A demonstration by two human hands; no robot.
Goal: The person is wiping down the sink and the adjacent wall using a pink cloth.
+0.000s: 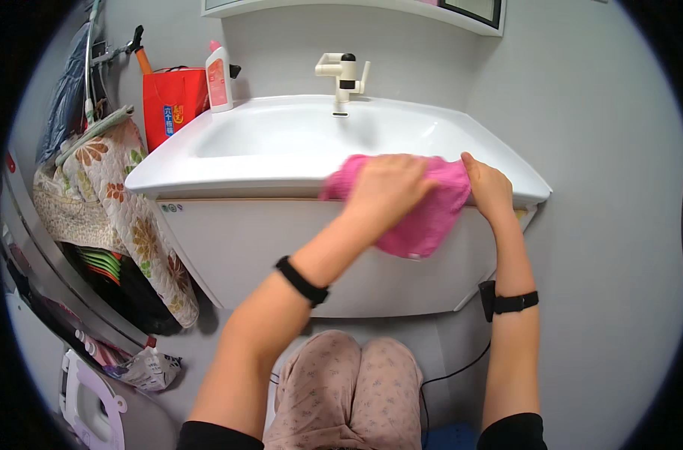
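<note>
A bright pink cloth [424, 225] hangs over the front rim of the white washbasin [229, 169], its lower part draping down in front of the cabinet. My left hand [392, 186] is closed on the cloth at the rim, slightly smeared by motion, and its fingertips are partly hidden. At the cloth's upper right corner, my right hand [490, 187] pinches the fabric between thumb and fingers. Both forearms wear black straps.
A cream faucet [345, 73] rises behind the bowl. On the basin's left corner stands a white bottle with a pink cap [218, 79], beside a red bag [173, 105]. A quilted floral cloth [135, 217] hangs at left. The white cabinet [319, 262] fronts my knees.
</note>
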